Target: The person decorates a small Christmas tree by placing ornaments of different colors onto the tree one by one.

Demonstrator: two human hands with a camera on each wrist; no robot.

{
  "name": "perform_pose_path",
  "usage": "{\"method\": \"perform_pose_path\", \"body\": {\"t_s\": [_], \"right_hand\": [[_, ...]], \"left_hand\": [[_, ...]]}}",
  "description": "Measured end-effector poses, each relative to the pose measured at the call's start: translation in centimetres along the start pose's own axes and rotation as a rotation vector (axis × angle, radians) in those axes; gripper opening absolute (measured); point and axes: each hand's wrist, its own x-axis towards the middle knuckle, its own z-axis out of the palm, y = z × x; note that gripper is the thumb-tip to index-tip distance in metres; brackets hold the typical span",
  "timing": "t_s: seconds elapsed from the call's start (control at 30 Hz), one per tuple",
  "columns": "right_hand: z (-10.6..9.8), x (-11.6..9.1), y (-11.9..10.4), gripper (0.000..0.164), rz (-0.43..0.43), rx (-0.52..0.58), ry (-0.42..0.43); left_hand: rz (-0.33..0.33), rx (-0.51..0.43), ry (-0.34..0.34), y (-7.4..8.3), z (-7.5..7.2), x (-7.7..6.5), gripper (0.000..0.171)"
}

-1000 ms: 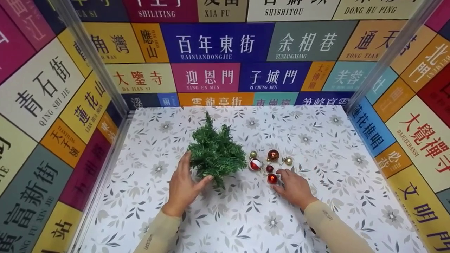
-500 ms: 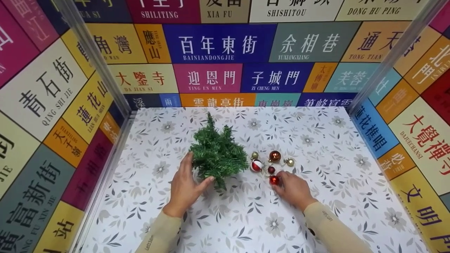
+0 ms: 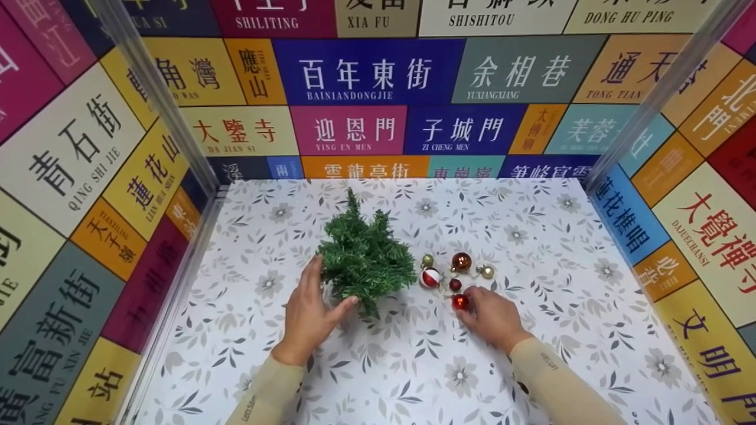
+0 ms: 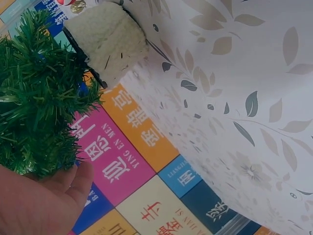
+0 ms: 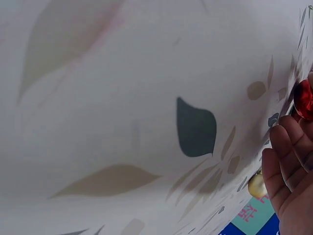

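A small green artificial Christmas tree [image 3: 367, 257] sits left of the middle of the patterned table. My left hand [image 3: 307, 324] rests against its lower left branches, thumb and fingers spread apart. In the left wrist view, the fingers [image 4: 80, 183] reach to the branch tips, and a pale, rough block-shaped base [image 4: 107, 41] shows at the tree's foot. To the right, my right hand [image 3: 496, 316] pinches a shiny red Christmas bauble [image 3: 459, 301] between thumb and fingers, close over the table. The same red bauble [image 5: 304, 100] is partly cut off in the right wrist view.
Beside the right hand lie a small dark red bauble [image 3: 455, 284], a red-and-white bauble [image 3: 429, 277], a brown bauble [image 3: 461, 261] and two small gold baubles, one right [image 3: 487, 271], one left [image 3: 427, 260]. Sign-covered walls [image 3: 366, 71] enclose the table [image 3: 283, 236].
My right hand has closed its thumb and fingers on the red bauble, from hovering beside it. The left hand and the tree stay where they were.
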Motion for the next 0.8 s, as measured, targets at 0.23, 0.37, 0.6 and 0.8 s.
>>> {"method": "perform_pose_path", "body": {"t_s": [0.23, 0.37, 0.6, 0.8], "right_hand": [[0.2, 0.2, 0.1, 0.058, -0.018, -0.014, 0.022], [0.2, 0.4, 0.2, 0.054, -0.040, -0.004, 0.019], [-0.6, 0.2, -0.1, 0.045, -0.017, 0.032, 0.010], [-1.6, 0.2, -0.1, 0.043, -0.026, 0.037, 0.051]], "left_hand": [[-0.006, 0.003, -0.019, 0.1, -0.1, -0.1, 0.107], [-0.014, 0.009, -0.029, 0.0, -0.1, -0.1, 0.107], [-0.019, 0.000, -0.036, 0.0, 0.0, 0.0, 0.107], [-0.014, 0.004, -0.025, -0.1, -0.1, 0.0, 0.108]]}}
